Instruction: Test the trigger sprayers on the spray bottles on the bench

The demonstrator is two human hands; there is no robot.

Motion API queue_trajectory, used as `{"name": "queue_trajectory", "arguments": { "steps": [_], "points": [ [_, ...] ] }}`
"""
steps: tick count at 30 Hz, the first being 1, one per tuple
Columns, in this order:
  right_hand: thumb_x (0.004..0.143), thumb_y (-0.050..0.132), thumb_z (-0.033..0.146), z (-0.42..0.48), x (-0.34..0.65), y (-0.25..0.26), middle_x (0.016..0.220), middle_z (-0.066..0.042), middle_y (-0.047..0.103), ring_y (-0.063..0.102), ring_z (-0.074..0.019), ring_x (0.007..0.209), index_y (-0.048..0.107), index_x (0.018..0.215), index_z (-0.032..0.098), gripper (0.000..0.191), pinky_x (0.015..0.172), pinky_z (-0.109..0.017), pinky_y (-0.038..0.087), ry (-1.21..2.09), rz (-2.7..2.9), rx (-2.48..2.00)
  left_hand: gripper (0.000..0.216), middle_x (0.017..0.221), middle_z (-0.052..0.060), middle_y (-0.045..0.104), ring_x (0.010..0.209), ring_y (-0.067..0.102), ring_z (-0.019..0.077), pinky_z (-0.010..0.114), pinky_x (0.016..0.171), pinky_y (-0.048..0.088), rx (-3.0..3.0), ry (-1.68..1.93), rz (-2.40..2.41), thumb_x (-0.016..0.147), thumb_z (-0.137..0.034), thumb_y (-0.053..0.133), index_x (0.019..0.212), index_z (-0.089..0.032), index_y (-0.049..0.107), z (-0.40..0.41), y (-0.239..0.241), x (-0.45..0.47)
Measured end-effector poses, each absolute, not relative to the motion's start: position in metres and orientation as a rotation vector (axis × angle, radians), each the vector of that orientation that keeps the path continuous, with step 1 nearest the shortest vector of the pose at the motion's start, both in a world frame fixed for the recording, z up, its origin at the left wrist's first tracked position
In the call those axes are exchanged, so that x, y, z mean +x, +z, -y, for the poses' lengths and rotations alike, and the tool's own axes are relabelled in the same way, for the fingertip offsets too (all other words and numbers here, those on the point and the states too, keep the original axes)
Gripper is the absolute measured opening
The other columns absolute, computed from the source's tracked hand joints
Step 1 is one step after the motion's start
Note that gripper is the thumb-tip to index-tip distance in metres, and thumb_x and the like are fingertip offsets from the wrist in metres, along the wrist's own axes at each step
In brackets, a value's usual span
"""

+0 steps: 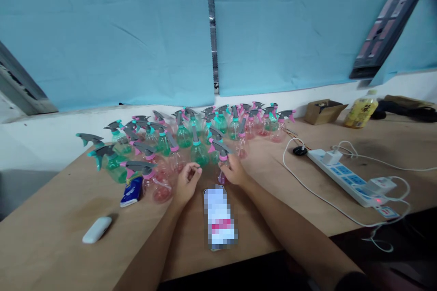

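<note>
My right hand [235, 171] is wrapped round a small spray bottle [223, 158] with a pink collar and grey-and-pink trigger head, its lower part partly hidden by the fingers. To its left, my left hand [187, 182] has its fingers curled in, and I see nothing in them. Close behind the left hand stands a clear green spray bottle [199, 152]. A pink spray bottle [160, 186] stands left of that hand. Between my forearms a phone [220, 218] lies face up with its screen lit and blurred.
Several green and pink spray bottles [184, 134] crowd the back of the table. At left lie a blue packet [131, 190] and a white case [97, 230]. A power strip [341, 177] with cables, an open cardboard box [322, 112] and a yellow drink bottle [361, 110] are at right.
</note>
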State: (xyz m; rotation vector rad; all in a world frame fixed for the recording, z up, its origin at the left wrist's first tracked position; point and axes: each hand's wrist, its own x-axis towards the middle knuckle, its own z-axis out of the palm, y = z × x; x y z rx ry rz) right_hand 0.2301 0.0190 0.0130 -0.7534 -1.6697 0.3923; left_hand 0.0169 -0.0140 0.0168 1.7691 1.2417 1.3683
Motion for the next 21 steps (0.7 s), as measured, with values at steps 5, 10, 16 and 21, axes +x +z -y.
{"name": "queue_trajectory", "arguments": {
  "steps": [5, 10, 16, 21],
  "points": [
    [0.088, 0.053, 0.024, -0.01, 0.222, 0.027, 0.104, -0.007, 0.057, 0.049, -0.0267, 0.105, 0.06, 0.111, 0.026, 0.024, 0.101, -0.05, 0.037, 0.392, 1.733, -0.712, 0.053, 0.125, 0.012, 0.057, 0.112, 0.056, 0.0261, 0.04, 0.097, 0.045, 2.169, 1.327, -1.231, 0.086, -0.038, 0.062, 0.135, -0.024, 0.048, 0.026, 0.024, 0.023],
    [0.092, 0.054, 0.032, 0.008, 0.209, 0.04, 0.117, -0.009, 0.055, 0.047, -0.0276, 0.117, 0.053, 0.128, 0.026, 0.037, 0.105, -0.049, 0.036, 0.424, 1.704, -0.653, 0.081, 0.145, 0.017, 0.035, 0.137, 0.037, 0.0359, 0.052, 0.111, 0.034, 2.47, 1.38, -1.33, 0.075, -0.041, 0.074, 0.144, -0.023, 0.038, 0.029, 0.02, 0.028],
    [0.092, 0.054, 0.037, 0.013, 0.201, 0.037, 0.124, -0.008, 0.054, 0.046, -0.0272, 0.122, 0.048, 0.135, 0.029, 0.044, 0.107, -0.048, 0.037, 0.463, 1.809, -0.586, 0.081, 0.135, 0.016, 0.046, 0.126, 0.046, 0.0354, 0.052, 0.107, 0.037, 2.589, 1.457, -1.428, 0.072, -0.037, 0.075, 0.144, -0.024, 0.039, 0.038, 0.017, 0.032],
    [0.094, 0.047, 0.038, 0.013, 0.214, 0.04, 0.133, -0.013, 0.047, 0.045, -0.0281, 0.123, 0.036, 0.145, 0.024, 0.054, 0.103, -0.047, 0.04, 0.457, 1.832, -0.532, 0.076, 0.13, 0.014, 0.05, 0.123, 0.049, 0.0342, 0.052, 0.106, 0.039, 2.52, 1.474, -1.571, 0.074, -0.04, 0.076, 0.141, -0.025, 0.044, 0.069, 0.025, 0.021]
  ]
}}
